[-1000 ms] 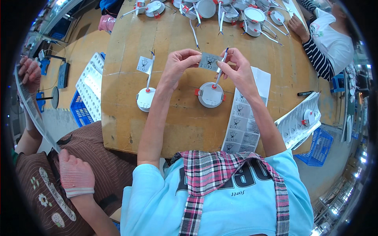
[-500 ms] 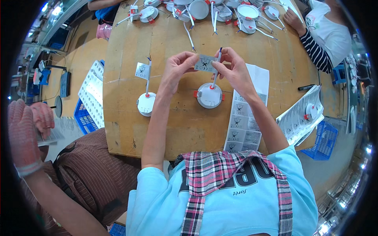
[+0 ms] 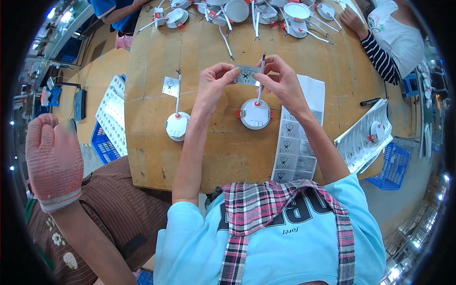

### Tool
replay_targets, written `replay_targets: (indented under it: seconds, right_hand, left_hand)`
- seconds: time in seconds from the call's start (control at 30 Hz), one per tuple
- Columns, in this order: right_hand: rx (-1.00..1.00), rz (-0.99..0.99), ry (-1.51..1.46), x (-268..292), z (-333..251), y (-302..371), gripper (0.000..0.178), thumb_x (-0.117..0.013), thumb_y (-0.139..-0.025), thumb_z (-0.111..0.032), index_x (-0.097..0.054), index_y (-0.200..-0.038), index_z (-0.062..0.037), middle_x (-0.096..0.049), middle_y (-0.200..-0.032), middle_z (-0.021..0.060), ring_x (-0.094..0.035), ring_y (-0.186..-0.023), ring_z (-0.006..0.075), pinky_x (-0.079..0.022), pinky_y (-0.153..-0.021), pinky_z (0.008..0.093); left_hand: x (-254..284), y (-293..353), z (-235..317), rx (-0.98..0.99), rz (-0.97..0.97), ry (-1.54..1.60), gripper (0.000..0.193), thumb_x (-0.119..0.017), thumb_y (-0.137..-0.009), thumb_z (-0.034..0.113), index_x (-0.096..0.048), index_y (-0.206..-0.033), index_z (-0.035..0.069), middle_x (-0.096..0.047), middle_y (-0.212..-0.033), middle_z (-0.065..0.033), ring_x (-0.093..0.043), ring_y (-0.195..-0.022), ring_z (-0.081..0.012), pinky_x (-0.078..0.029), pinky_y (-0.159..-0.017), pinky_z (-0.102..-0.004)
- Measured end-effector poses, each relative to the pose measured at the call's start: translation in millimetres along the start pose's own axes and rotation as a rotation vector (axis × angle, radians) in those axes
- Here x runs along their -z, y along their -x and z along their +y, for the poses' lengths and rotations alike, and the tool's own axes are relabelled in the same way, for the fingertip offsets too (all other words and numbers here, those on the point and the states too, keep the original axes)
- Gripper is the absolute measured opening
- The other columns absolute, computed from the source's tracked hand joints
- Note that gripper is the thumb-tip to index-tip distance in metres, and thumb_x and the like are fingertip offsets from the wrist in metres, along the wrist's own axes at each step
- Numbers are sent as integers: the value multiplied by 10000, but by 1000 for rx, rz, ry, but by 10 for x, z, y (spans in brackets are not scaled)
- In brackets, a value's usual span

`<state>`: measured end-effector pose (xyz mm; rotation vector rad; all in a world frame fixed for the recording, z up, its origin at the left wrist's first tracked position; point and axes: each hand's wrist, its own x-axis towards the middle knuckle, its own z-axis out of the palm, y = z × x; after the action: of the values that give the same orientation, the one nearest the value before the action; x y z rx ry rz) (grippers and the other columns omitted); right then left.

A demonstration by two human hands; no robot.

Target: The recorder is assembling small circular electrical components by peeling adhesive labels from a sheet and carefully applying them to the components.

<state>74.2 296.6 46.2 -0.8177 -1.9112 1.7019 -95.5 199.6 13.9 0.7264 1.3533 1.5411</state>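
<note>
Between my hands a small silver label (image 3: 246,74) is stretched beside the white cable of a round white downlight (image 3: 255,114). My left hand (image 3: 217,81) pinches the label's left end between thumb and fingers. My right hand (image 3: 280,80) pinches the label's other end around the cable, whose bare wire tips stick up above the fingers. The downlight lies back side up on the table, with red-tipped spring clips at its sides. To the left lies a second downlight (image 3: 177,127), its cable carrying a flag-like label (image 3: 170,86). A sheet of labels (image 3: 298,142) lies under my right forearm.
Several downlights (image 3: 237,11) with cables are heaped at the table's far edge. At right are a stack of label sheets (image 3: 363,142) with a small light part on it, a black marker (image 3: 370,101) and a blue crate (image 3: 392,166). A co-worker's gloved hand (image 3: 54,161) is at left; other people sit across.
The co-worker's gloved hand at left has moved right, nearer the table. Both my hands keep their pinch on the label, with hardly any shift.
</note>
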Motion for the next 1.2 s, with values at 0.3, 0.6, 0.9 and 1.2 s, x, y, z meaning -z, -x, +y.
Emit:
replay_targets:
  seconds: [0.3,0.6,0.9,1.2]
  right_hand:
    - [42,113,14,-43,3,37,218,-646,-866,-96,-549,-1012,34,-593,-796,58,-640,-672,130,-499,-554,236]
    - [71,209,-109,-119,56,22,174,-596,-905,-101,-547,-1009,29,-604,-773,56,-577,-614,91,-476,-522,232]
    - [178,298,96,-82,213,-28,177,-621,-887,-103,-573,-999,25,-648,-766,92,-612,-651,119,-500,-606,278]
    - [135,196,114,-102,218,0,261,-641,-866,-49,-512,-1087,7,-625,-778,46,-587,-670,75,-475,-585,248]
  left_hand:
    - [-89,25,-35,-69,90,-49,162,-706,-846,168,-686,-895,15,-665,-796,-21,-601,-730,-71,-482,-689,-222]
    - [-157,11,-82,-94,54,36,142,-700,-850,160,-673,-864,21,-656,-779,-18,-590,-720,-60,-478,-677,-219]
    - [-157,-39,-134,-39,73,-8,134,-670,-877,144,-672,-929,20,-665,-837,-28,-610,-768,-81,-501,-712,-211]
    - [-101,-31,-166,-11,59,5,160,-655,-887,149,-663,-982,20,-658,-892,-24,-606,-779,-71,-501,-704,-205]
